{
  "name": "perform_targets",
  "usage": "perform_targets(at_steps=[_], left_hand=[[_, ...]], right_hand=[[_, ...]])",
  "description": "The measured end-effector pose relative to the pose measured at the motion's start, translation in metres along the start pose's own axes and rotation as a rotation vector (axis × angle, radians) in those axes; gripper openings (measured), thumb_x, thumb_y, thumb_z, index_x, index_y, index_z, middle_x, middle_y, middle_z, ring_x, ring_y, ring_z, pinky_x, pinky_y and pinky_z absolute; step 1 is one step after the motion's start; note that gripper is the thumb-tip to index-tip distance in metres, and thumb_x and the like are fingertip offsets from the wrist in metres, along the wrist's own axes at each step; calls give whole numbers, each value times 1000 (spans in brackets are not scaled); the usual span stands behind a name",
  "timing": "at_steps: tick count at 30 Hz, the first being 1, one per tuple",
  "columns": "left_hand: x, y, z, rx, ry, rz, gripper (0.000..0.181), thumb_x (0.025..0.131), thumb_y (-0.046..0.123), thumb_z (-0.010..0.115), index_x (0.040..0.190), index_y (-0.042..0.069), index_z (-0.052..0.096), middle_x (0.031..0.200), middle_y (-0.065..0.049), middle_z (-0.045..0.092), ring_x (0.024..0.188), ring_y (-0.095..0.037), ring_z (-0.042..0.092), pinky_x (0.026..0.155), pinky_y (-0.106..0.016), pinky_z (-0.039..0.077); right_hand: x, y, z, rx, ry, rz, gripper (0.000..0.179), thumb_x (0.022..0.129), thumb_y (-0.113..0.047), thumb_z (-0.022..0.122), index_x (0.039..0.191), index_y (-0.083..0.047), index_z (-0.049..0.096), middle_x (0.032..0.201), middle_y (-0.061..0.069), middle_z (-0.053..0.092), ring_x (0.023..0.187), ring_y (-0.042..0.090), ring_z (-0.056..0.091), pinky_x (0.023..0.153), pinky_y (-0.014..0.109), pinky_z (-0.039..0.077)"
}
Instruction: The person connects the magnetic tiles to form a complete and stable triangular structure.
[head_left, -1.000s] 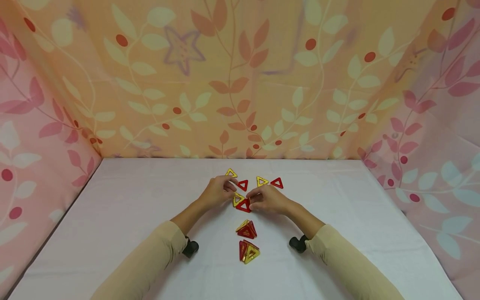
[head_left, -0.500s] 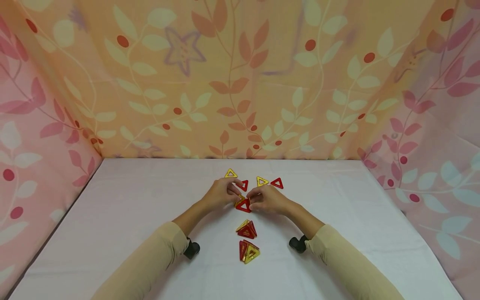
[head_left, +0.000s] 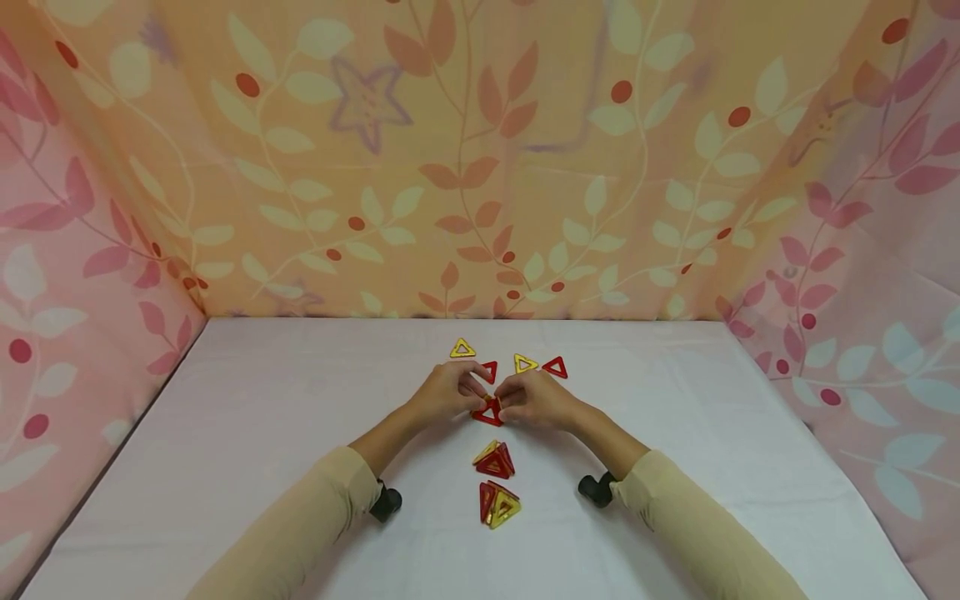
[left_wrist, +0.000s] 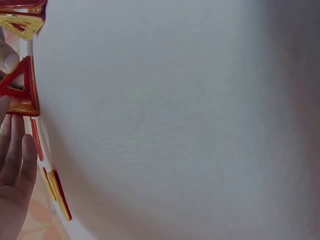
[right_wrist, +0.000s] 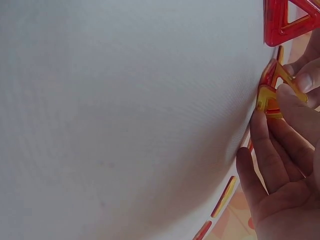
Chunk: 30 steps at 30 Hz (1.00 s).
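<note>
Triangle cluster point(head_left: 486, 419) in red and yellow is held just below the middle of the frame in the head view, with both hands on it. It's pinched between the fingers of the left hand point(head_left: 450, 392) and, on the other side, those of the right hand point(head_left: 542, 398), so neither set is spread wide. Its red tile point(left_wrist: 31, 92) can be spotted at the left edge of the left wrist view, and its yellow tile point(right_wrist: 265, 95) by the right thumb in the right wrist view. How the pieces meet is mostly hidden by fingers, tbh.

Two more clumps are set lower down near bottom centre: an upper clump point(head_left: 495, 462) and a lower clump point(head_left: 504, 510), just apart. Up above the hands, a loose yellow triangle point(head_left: 462, 355), a partly covered red triangle point(head_left: 493, 372), another yellow one point(head_left: 517, 363) and another red one point(head_left: 555, 372) are laid out on the white surface point(head_left: 262, 417).
</note>
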<state>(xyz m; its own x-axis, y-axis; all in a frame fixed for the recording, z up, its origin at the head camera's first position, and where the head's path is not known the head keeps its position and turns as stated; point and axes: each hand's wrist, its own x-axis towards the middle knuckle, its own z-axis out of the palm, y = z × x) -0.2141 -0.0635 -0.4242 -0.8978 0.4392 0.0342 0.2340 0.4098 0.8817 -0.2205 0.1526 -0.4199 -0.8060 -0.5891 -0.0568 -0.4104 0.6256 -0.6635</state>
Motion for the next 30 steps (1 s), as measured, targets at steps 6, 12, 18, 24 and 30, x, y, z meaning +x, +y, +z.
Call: perform_targets(at_steps=[6, 12, 18, 24, 30], left_hand=[[1, -1, 3, 17, -2, 15, 32, 83, -4, 76, 114, -1, 66, 85, -5, 72, 77, -14, 68, 70, -28, 56], [0, 0, 5, 26, -16, 28, 32, 84, -4, 76, 114, -2, 65, 87, -5, 72, 78, -15, 68, 72, -28, 57], [1, 2, 6, 38, -21, 31, 33, 84, -3, 76, 115, -3, 65, 89, -6, 72, 79, -15, 68, 72, -27, 57], [0, 2, 6, 38, -19, 25, 33, 84, -3, 76, 115, -2, 65, 89, -6, 72, 79, -15, 68, 72, -27, 57], [0, 2, 6, 38, -19, 22, 33, 84, -2, 76, 115, -1, 65, 89, -6, 72, 79, -15, 68, 72, -27, 57]], right_hand=[[0, -1, 1, 4, 0, -16, 26, 85, -10, 79, 109, -4, 72, 94, -1, 71, 87, 9, 65, 81, 26, 54], [1, -1, 1, 11, 8, -28, 26, 84, -10, 80, 108, -4, 73, 96, 0, 72, 87, 8, 66, 81, 26, 54], [2, 0, 2, 11, 6, -19, 26, 84, -10, 80, 109, -5, 74, 97, 0, 73, 88, 8, 67, 81, 25, 54], [1, 0, 2, 5, 7, -15, 28, 83, -10, 81, 110, -5, 73, 98, 0, 73, 88, 9, 67, 80, 25, 55], [0, -2, 2, -1, 9, -23, 28, 83, -10, 81, 110, -5, 73, 100, 1, 72, 88, 8, 67, 81, 26, 55]])
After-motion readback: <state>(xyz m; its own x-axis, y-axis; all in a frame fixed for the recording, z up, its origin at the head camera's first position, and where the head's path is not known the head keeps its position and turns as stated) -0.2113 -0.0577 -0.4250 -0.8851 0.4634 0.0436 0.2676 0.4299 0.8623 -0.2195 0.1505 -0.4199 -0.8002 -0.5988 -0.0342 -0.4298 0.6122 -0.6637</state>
